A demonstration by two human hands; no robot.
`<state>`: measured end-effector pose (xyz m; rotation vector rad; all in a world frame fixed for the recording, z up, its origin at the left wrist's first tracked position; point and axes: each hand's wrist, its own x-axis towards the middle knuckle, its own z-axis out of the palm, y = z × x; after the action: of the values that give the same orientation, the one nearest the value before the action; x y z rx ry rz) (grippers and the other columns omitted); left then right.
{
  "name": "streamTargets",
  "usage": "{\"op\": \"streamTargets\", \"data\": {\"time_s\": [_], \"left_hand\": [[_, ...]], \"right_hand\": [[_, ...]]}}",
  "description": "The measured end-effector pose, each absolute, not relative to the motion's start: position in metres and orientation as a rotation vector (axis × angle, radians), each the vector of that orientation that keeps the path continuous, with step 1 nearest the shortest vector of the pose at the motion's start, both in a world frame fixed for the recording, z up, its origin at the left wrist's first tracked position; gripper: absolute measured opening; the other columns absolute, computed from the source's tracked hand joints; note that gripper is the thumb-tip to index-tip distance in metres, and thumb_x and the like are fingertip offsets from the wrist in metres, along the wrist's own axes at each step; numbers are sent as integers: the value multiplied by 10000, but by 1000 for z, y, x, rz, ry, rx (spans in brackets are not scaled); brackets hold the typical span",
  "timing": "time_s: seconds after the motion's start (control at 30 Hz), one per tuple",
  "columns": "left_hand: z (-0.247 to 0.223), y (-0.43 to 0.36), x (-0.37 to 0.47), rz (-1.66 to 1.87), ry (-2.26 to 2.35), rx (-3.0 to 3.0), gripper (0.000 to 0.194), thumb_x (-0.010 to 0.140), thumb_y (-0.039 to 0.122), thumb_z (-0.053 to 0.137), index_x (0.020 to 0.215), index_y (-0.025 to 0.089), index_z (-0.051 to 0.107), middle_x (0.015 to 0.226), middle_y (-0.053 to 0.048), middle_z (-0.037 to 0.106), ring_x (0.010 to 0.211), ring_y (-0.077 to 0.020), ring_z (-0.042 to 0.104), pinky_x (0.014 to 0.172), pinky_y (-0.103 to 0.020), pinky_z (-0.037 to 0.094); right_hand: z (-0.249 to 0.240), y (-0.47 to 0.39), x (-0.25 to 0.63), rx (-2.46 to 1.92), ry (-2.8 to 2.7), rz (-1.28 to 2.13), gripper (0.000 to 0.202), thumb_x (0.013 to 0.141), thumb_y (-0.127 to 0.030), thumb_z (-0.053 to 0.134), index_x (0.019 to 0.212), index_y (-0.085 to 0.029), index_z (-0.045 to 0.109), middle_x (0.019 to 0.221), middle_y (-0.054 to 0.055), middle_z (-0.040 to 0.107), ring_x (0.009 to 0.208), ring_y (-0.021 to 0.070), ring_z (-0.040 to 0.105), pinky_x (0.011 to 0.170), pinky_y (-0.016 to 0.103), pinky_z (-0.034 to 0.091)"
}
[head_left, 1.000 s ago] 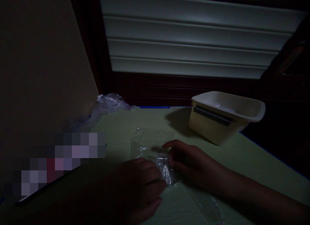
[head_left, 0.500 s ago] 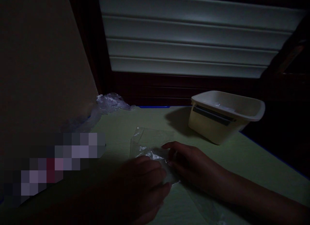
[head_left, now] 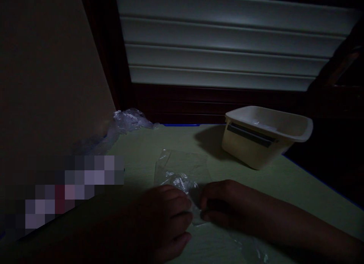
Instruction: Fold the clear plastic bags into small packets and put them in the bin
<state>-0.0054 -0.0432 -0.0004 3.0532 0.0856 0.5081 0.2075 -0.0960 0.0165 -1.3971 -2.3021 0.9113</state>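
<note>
Taking the cream bin (head_left: 247, 148) as our landmark, we see the clear plastic bag (head_left: 189, 163) flat on the table (head_left: 301, 195), left of the bin and nearer us. Our left hand (head_left: 167, 220), loosely curled, covers its near-left part; our right hand (head_left: 224, 201), finger and thumb bent and slightly parted, is at its near-right side. We cannot tell whether either grips the film. The crinkled plastic (head_left: 182, 181) shines between them. The bag's visible sides run away from us, its far edge roughly crosswise, short of the bin; our hands hide too much to settle its long axis.
</note>
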Motion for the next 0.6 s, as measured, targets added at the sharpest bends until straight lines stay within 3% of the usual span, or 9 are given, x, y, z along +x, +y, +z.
{"op": "streamTargets", "data": {"time_s": [0.17, 0.43, 0.6], "left_hand": [[-1, -43, -6, 506, 125, 3067, 77, 834, 173, 511, 785, 161, 568, 845, -54, 614, 804, -189, 557, 799, -336, 446], [4, -43, -4, 512, 159, 3114, 57, 808, 123, 516, 833, 159, 552, 899, -56, 602, 818, -188, 550, 763, -312, 451], [1, -44, -5, 542, 154, 3088, 85, 850, 149, 478, 847, 158, 562, 862, -50, 605, 805, -180, 544, 774, -312, 445]], "right_hand": [[23, -97, 204, -1366, -2259, 976, 121, 820, -123, 501, 838, -174, 610, 793, -13, 636, 692, 99, 561, 623, 183, 401], [24, -88, 216, -1711, -2125, 636, 234, 874, -264, 430, 701, -162, 551, 609, -4, 533, 515, 102, 434, 458, 210, 292], [21, -88, 213, -1551, -2078, 931, 203, 874, -238, 425, 712, -160, 520, 615, -18, 503, 533, 93, 408, 480, 200, 324]]}}
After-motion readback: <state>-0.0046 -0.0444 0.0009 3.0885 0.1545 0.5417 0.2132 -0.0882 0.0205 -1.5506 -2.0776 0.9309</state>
